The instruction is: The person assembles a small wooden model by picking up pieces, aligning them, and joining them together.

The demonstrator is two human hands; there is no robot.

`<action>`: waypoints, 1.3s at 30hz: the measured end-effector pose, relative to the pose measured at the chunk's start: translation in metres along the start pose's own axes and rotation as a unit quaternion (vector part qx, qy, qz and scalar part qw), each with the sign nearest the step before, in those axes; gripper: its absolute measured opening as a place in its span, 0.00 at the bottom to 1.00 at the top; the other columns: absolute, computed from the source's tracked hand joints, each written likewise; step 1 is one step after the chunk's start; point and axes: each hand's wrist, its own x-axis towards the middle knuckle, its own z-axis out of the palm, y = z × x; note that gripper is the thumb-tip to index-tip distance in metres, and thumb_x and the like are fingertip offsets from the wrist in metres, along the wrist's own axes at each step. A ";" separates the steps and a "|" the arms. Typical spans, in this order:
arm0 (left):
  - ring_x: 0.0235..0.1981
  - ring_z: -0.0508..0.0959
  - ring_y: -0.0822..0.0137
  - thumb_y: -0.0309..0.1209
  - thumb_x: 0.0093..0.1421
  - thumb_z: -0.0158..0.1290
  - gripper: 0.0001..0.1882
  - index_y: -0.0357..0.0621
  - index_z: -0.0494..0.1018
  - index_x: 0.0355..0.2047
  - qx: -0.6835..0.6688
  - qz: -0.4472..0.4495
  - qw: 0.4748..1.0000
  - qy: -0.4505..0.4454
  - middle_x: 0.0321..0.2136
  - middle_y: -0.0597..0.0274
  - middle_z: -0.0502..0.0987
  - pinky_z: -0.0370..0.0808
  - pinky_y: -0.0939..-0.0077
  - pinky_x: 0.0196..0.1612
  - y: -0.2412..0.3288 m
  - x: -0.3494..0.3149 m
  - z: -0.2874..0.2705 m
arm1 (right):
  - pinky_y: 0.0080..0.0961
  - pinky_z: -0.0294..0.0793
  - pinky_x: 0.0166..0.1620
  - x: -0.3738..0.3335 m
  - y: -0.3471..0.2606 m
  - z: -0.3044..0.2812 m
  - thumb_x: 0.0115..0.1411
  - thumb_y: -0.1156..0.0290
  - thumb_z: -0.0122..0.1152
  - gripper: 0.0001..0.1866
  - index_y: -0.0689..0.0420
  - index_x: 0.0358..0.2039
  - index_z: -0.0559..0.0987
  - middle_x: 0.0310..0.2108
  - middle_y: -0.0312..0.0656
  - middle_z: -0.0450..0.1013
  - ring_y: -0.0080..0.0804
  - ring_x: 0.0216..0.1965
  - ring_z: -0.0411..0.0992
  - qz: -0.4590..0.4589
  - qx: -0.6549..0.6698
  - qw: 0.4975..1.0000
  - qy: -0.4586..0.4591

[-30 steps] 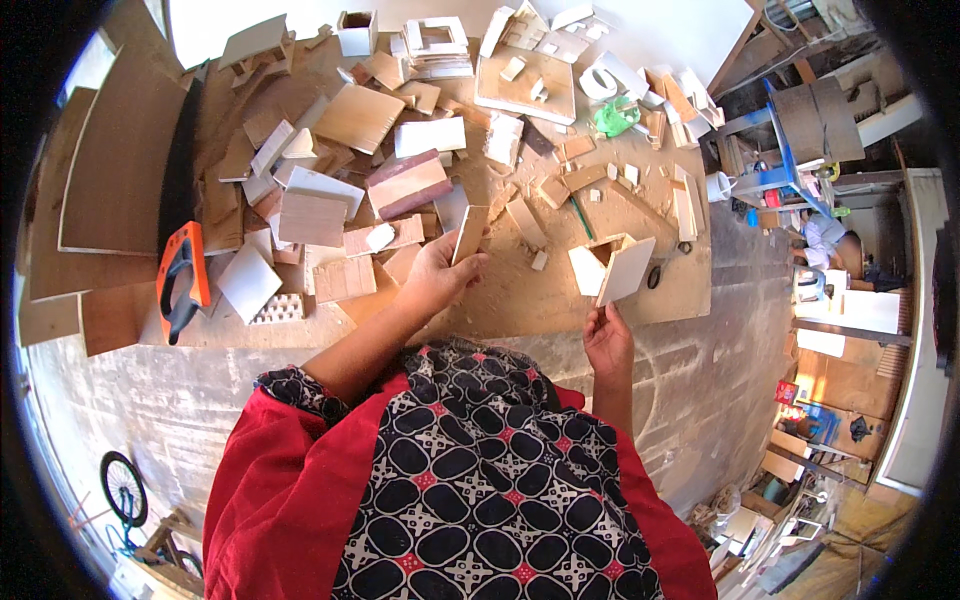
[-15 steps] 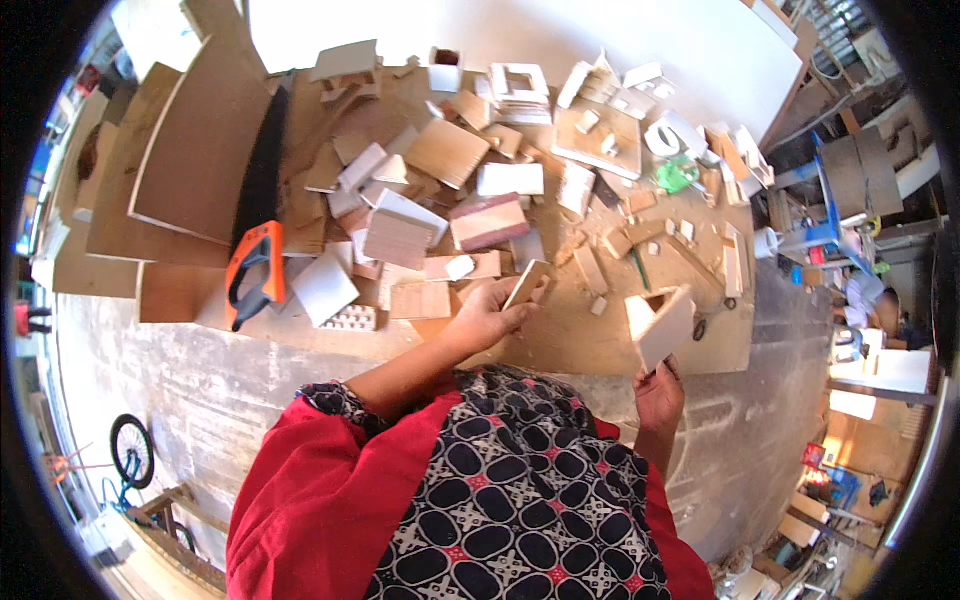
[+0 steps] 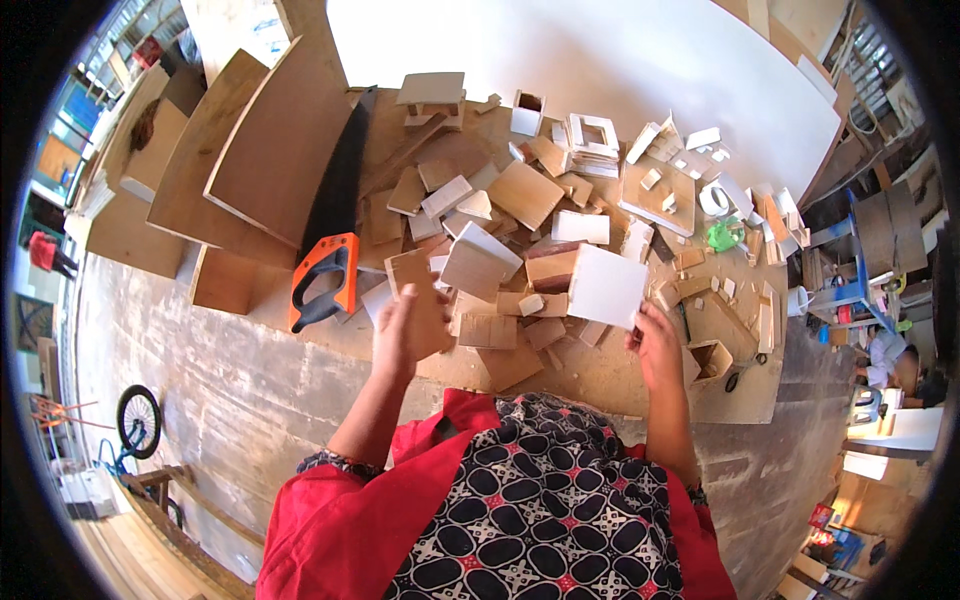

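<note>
In my left hand, on the near side of the table, is a flat brown wooden board, tilted upright. My right hand pinches a square white panel by its lower right corner. The two pieces are apart, with the white one above the heap of wood offcuts. Just right of my right hand lies a small hollow wooden box, its opening showing. An orange-handled handsaw leans by the boards left of my left hand.
Large plywood boards stand at the table's left. Offcuts cover much of the tabletop. A green plastic thing lies at the right, and a white sheet rises behind. A person is far off right; a bicycle wheel stands left.
The view has shifted, so the table sits further right and lower. My left hand has moved left with its board. My right hand has brought the white panel left, away from the hollow box.
</note>
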 end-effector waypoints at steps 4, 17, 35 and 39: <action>0.28 0.76 0.66 0.51 0.66 0.34 0.31 0.37 0.66 0.54 -0.060 0.045 0.997 0.034 0.35 0.55 0.76 0.74 0.74 0.33 0.001 -0.015 -0.039 | 0.13 0.62 0.21 0.039 -0.012 0.027 0.61 0.69 0.52 0.07 0.56 0.32 0.77 0.21 0.28 0.69 0.14 0.18 0.64 -0.007 -0.077 0.997 -0.019; 0.29 0.76 0.65 0.49 0.67 0.32 0.30 0.38 0.64 0.56 -0.112 0.066 0.984 0.121 0.36 0.54 0.75 0.75 0.72 0.33 -0.005 -0.045 -0.071 | 0.39 0.68 0.53 0.054 -0.008 0.205 0.38 0.47 0.74 0.51 0.65 0.57 0.65 0.49 0.56 0.68 0.49 0.51 0.68 -0.288 -0.728 0.614 -0.105; 0.28 0.75 0.66 0.53 0.66 0.31 0.32 0.37 0.66 0.54 -0.108 0.068 0.985 0.118 0.34 0.56 0.74 0.74 0.74 0.32 0.001 -0.020 -0.071 | 0.45 0.59 0.58 0.087 -0.031 0.180 0.47 0.63 0.69 0.38 0.55 0.58 0.66 0.57 0.53 0.62 0.51 0.59 0.59 -0.420 -0.612 0.670 -0.021; 0.29 0.75 0.64 0.51 0.67 0.32 0.31 0.37 0.63 0.56 -0.145 0.089 0.975 0.142 0.34 0.55 0.74 0.74 0.72 0.34 0.001 -0.026 -0.073 | 0.48 0.54 0.62 0.057 -0.010 0.222 0.44 0.59 0.71 0.36 0.55 0.55 0.71 0.57 0.48 0.62 0.49 0.60 0.58 -0.492 -0.571 0.611 -0.243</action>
